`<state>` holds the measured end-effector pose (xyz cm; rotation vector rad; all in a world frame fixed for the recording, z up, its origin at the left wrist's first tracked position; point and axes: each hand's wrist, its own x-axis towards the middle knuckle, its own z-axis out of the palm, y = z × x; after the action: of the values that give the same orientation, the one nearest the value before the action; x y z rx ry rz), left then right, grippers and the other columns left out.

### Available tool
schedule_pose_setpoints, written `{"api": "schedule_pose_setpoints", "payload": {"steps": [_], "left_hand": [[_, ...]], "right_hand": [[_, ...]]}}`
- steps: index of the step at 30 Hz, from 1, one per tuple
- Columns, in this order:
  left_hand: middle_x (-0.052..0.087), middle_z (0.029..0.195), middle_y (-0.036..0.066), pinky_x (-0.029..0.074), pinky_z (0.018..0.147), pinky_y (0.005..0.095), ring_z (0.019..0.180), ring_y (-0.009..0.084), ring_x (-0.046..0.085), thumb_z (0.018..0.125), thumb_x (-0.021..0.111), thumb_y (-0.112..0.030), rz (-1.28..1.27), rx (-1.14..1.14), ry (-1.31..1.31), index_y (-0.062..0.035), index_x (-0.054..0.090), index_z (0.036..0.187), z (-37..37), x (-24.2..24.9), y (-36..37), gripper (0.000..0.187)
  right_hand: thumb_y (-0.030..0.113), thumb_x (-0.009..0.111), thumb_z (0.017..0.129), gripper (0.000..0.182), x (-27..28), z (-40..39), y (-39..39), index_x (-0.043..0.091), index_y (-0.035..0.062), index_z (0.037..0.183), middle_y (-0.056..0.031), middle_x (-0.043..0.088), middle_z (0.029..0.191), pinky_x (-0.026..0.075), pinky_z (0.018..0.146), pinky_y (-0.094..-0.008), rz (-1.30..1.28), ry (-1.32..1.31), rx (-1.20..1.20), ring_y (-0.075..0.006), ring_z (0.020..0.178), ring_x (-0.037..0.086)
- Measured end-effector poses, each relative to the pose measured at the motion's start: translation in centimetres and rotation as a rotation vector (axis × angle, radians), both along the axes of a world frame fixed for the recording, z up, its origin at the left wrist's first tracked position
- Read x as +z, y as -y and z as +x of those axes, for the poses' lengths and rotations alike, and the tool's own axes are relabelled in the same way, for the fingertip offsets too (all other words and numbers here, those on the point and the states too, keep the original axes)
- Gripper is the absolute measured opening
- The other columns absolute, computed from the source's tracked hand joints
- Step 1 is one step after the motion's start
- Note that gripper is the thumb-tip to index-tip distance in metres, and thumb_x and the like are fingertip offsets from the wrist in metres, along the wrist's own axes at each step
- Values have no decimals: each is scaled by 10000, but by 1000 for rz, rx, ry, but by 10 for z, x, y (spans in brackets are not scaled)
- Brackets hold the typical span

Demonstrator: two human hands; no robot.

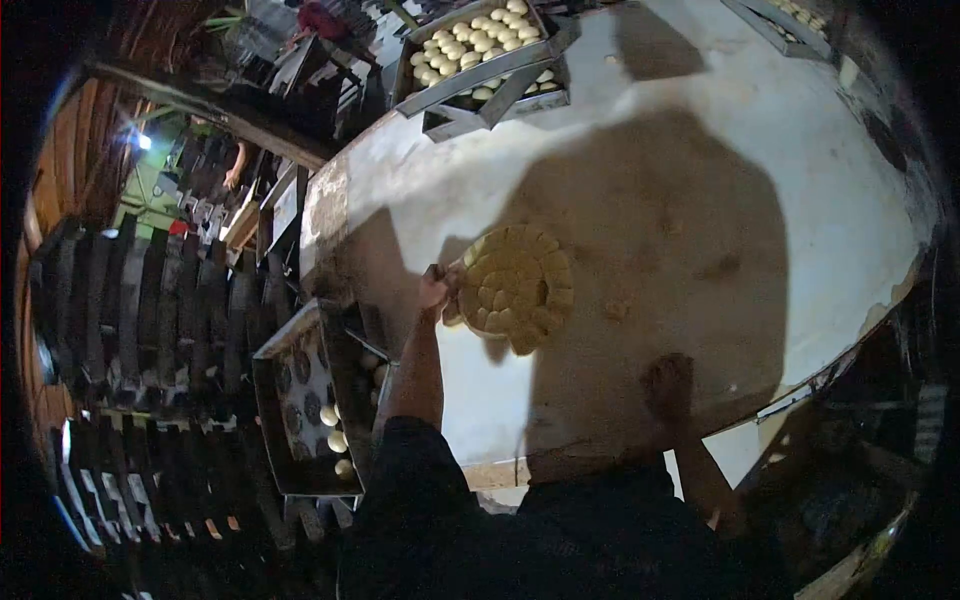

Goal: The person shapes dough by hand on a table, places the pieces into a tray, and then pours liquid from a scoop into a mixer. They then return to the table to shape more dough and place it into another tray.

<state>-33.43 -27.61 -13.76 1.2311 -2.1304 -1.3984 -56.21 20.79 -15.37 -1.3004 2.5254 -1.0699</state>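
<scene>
A round, flat disc of dough (pixel 515 285), marked into many segments, lies on the pale tabletop (pixel 480 395). My left hand (pixel 437 290) is at its left rim, fingers closed on the edge; a small flap of dough shows just below them. In the shadow near the table's front edge is my right hand (pixel 668 385), apart from the dough. Its fingers are too dark to make out, and I see nothing clearly held in it.
Left of my forearm sits a metal tray (pixel 262 400) with a few dough balls (pixel 338 441). Stacked trays full of dough balls (pixel 470 48) stand at the far edge, another tray (pixel 790 30) at far right. Dark stacked trays (pixel 150 300) fill the left. Another person's arm (pixel 237 165) shows beyond.
</scene>
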Motion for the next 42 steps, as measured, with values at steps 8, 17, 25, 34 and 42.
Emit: {"api": "schedule_pose_setpoints", "payload": {"steps": [8,17,25,34,42], "left_hand": [[634,982,161,509,588,348,749,245,634,907,586,-305,137,32,-404,30,537,1138,46,-60,6,410],[594,1092,256,476,854,410,978,356,593,930,515,-269,-641,832,-176,45,495,1225,87,-52,-200,432],[493,1208,217,332,1016,453,1121,364,474,871,605,-309,-282,112,-522,36,460,1254,55,-108,-306,536],[566,1171,143,470,807,351,1031,258,565,965,358,-506,308,138,-705,-37,489,1265,31,15,-118,573],[539,1159,259,459,876,443,1076,389,542,784,605,-206,-184,217,167,10,387,1312,110,27,-198,610]], "right_hand": [[204,647,783,182,4,4,2,595,51,865,-147,580,871,375,859,-481,20,-28,-85,-350,864,535],[259,617,872,182,17,45,11,609,78,889,-116,613,833,473,768,-439,-109,275,-152,-257,844,597],[473,473,948,556,60,188,9,445,33,1287,-118,563,1104,488,778,-331,-282,932,27,-175,940,558],[323,491,945,323,54,74,-43,557,18,1028,2,484,694,442,625,-285,-310,884,25,-95,601,448],[281,559,890,258,72,4,-19,435,54,882,-61,384,775,396,648,-320,-246,330,-105,-192,712,407]]}}
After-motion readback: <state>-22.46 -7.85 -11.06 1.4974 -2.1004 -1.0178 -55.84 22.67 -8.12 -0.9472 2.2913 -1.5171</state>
